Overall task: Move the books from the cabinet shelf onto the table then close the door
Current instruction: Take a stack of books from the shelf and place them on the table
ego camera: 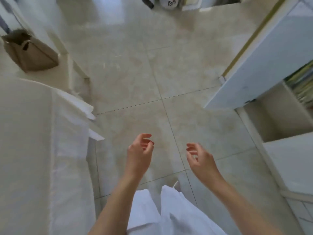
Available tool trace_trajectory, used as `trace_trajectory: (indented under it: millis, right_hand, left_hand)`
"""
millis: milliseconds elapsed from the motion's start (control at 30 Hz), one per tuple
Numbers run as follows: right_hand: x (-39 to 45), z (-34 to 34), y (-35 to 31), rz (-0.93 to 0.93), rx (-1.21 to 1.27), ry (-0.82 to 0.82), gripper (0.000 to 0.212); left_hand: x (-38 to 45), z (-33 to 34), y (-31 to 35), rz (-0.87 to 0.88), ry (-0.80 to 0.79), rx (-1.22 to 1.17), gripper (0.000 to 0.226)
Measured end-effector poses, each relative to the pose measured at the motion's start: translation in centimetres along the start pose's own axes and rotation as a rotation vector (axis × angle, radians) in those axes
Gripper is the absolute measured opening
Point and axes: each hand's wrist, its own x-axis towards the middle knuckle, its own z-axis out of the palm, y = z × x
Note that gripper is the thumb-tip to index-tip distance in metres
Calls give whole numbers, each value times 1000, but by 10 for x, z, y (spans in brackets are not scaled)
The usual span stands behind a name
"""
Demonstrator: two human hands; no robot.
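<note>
A glossy beige tiled floor [135,73] is filling the room between a white-draped bench [33,141] and a white cabinet door [257,65] standing open. Colourful books [303,83] are sitting on the cabinet shelf behind it. Left hand [138,153] and right hand [199,160] are hovering, fingers loosely curled, holding nothing. A brown paper bag [28,51] is standing far left.

Books [303,83] with green, yellow and pale spines packed close on the cabinet shelf [288,89] at far right, partly cut off by the edge, white cabinet door [259,65] swung wide open over the tiled floor, cloth-covered bench [33,141] at left.
</note>
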Motion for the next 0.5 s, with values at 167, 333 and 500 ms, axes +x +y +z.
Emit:
trace_trajectory:
  millis: [167, 333, 500]
  right_hand:
    - [4, -85, 73, 98, 47, 143, 31]
    - [-5, -152, 133, 267, 159, 341, 29]
    - [-6, -190, 172, 414, 254, 496, 26]
  left_hand:
    - [-1, 123, 62, 95, -198, 13, 26]
    - [-10, 211, 112, 222, -415, 51, 28]
    - [4, 277, 149, 294, -595, 124, 26]
